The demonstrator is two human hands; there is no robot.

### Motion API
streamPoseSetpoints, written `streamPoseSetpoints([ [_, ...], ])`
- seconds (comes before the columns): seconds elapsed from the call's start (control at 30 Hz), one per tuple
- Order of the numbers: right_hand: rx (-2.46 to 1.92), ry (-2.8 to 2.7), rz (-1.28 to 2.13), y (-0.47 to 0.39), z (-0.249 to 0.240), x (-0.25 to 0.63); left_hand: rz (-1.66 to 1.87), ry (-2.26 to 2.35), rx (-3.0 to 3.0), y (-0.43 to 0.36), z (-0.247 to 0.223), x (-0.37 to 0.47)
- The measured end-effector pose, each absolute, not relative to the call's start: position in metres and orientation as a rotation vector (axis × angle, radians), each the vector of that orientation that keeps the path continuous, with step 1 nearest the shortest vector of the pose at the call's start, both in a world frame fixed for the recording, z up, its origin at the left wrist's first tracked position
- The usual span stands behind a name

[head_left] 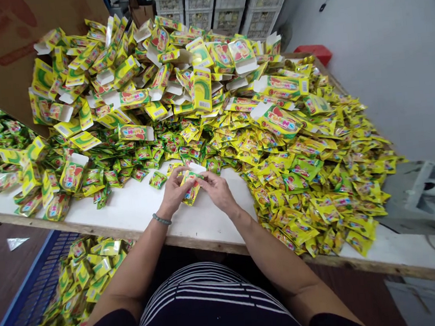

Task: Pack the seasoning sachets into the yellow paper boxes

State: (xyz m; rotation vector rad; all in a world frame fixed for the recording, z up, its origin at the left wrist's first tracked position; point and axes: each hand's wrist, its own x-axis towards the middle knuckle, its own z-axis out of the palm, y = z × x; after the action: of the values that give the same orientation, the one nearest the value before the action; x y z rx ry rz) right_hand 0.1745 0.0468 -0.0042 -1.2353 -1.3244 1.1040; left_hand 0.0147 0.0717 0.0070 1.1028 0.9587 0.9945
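Note:
A small yellow-green box (pixel 190 192) is held between my two hands above the white tabletop (pixel 129 207), its white flap raised at the far end. My left hand (pixel 174 190) grips its left side, thumb across the front. The fingers of my right hand (pixel 217 187) pinch at the upper right by the opening, where a small green packet seems to be, partly hidden by the fingers. Beyond my hands lies a heap of open yellow boxes (pixel 203 90). Yellow packets (pixel 306 200) are piled at the right, and green packets (pixel 125 164) lie at the left.
A blue crate (pixel 33 288) with filled boxes stands below the table at the lower left. A large cardboard box (pixel 7 55) leans at the upper left. White crates (pixel 202 0) are stacked behind the table. Right of the yellow packets is a grey object (pixel 405 196).

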Motion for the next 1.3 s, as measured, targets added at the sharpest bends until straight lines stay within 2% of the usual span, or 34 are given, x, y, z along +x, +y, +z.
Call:
streamPoseSetpoints([
  [0.17, -1.259, -1.329, 1.129, 0.045, -0.005, 0.18, 0.872, 0.956, 1.132, 0.071, 0.006, 0.013],
  [0.77, -1.265, -1.355, 1.034, 0.045, 0.001, 0.18, 0.937, 0.986, 1.043, 0.072, 0.007, 0.012],
  [1.0, -1.285, -1.101, 1.145, 0.049, -0.002, 0.182, 0.928, 0.958, 1.043, 0.072, 0.004, 0.012],
  [1.17, -1.199, -1.258, 1.186, 0.047, 0.001, 0.191, 0.944, 0.94, 1.054, 0.072, 0.004, 0.01],
  [1.3, -1.21, -1.359, 1.086, 0.043, 0.005, 0.193, 0.933, 0.911, 1.048, 0.072, 0.005, 0.009],
])
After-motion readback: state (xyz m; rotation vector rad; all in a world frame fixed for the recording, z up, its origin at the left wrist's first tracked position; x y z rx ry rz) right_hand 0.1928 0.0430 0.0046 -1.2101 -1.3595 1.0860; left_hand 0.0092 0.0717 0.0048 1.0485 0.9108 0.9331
